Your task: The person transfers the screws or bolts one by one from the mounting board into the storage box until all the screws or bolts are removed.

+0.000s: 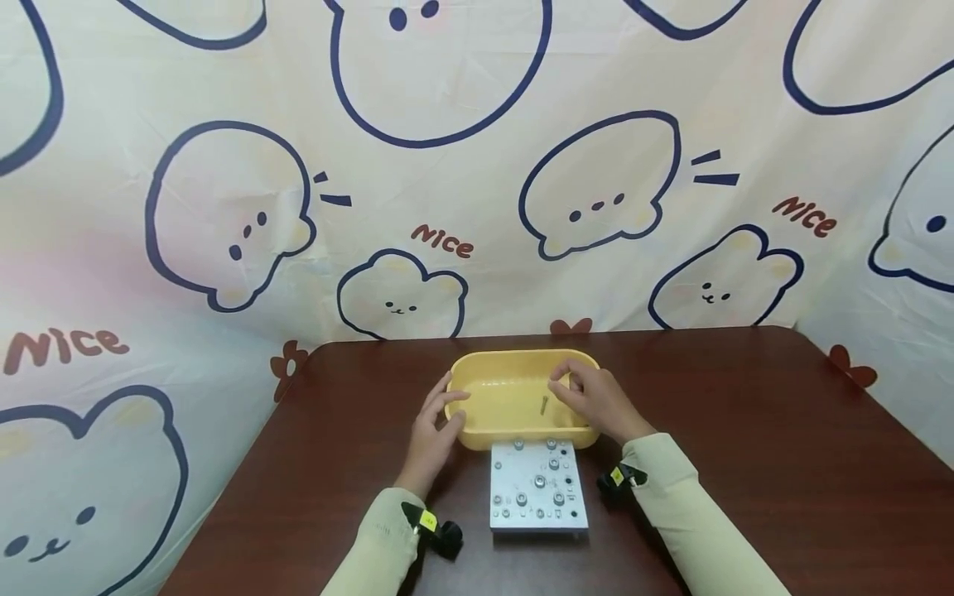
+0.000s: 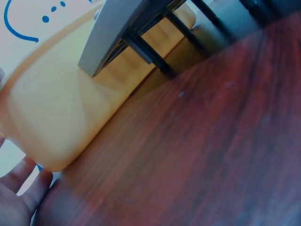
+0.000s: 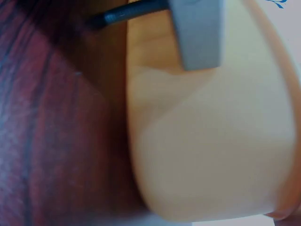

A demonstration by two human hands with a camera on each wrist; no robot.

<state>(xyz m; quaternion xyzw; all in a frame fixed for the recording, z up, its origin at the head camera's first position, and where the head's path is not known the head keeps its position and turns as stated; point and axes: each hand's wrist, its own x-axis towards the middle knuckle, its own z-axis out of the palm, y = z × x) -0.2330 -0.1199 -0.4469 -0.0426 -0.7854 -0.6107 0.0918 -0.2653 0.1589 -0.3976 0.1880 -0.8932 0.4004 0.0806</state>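
A yellow plastic tray [image 1: 514,437] sits on the table, and a small screw [image 1: 544,406] shows inside it, toward the right. My left hand [image 1: 436,426] grips the tray's left end, with a finger over the rim and the thumb lower at the front corner. In the left wrist view, fingers [image 2: 40,188] are by the tray's outer corner. Over the tray's right side is my right hand [image 1: 592,397], index finger and thumb bent with their tips close together, just above the screw; I cannot tell whether they pinch anything.
Right in front of the tray stands a silver metal plate [image 1: 514,484] with several bolts and holes, raised on threaded legs [image 2: 146,49]. Its far edge overlaps the tray's front wall in the head view. A patterned cloth [image 1: 492,190] hangs behind the dark wooden table [image 1: 745,430].
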